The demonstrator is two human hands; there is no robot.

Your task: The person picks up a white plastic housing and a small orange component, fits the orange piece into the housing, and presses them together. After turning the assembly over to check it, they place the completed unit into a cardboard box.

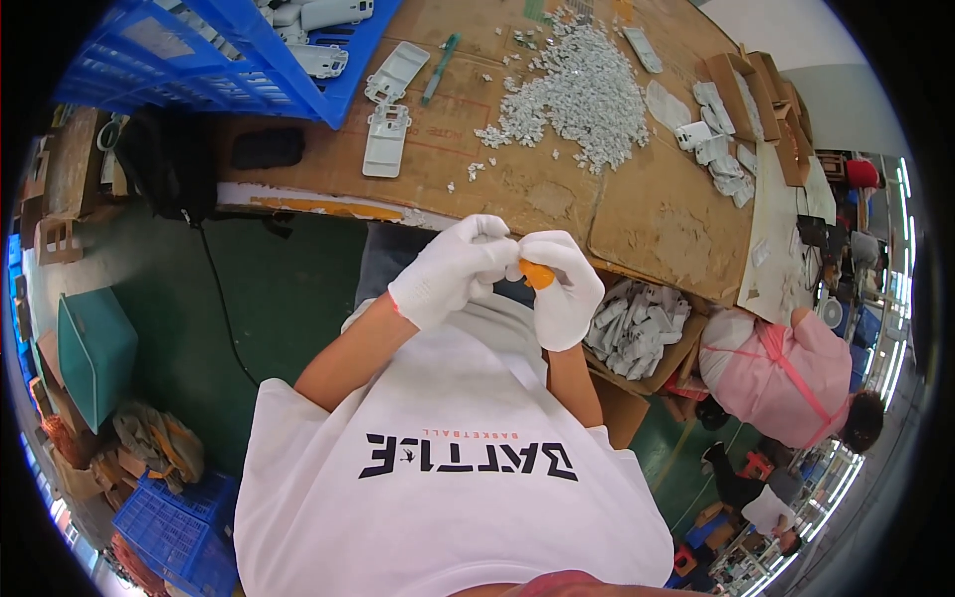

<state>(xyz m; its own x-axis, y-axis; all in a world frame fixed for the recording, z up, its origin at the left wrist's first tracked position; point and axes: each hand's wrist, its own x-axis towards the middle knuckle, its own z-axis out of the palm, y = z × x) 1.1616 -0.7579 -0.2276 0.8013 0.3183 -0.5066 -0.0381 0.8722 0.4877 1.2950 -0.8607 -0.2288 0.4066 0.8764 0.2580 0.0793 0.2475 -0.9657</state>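
Note:
Both of my hands wear white gloves and meet in front of my chest, by the table's near edge. My right hand [564, 294] is closed around a small rounded orange object [537, 274]; most of it is hidden, so its kind cannot be made out. My left hand [450, 271] has its thumb and fingers pinched together, with the tips right beside the orange object. Anything small between those fingertips is hidden. Past my hands, a large heap of small pale pieces [587, 95] covers part of the cardboard-topped table [477, 189].
White plastic housings [384, 139] and a green pen-like tool [441, 68] lie left of the heap. A blue crate [249, 70] with white casings stands far left. At right are more white parts [718, 144] and a filled carton [642, 328]; a person in pink [776, 373] sits beyond.

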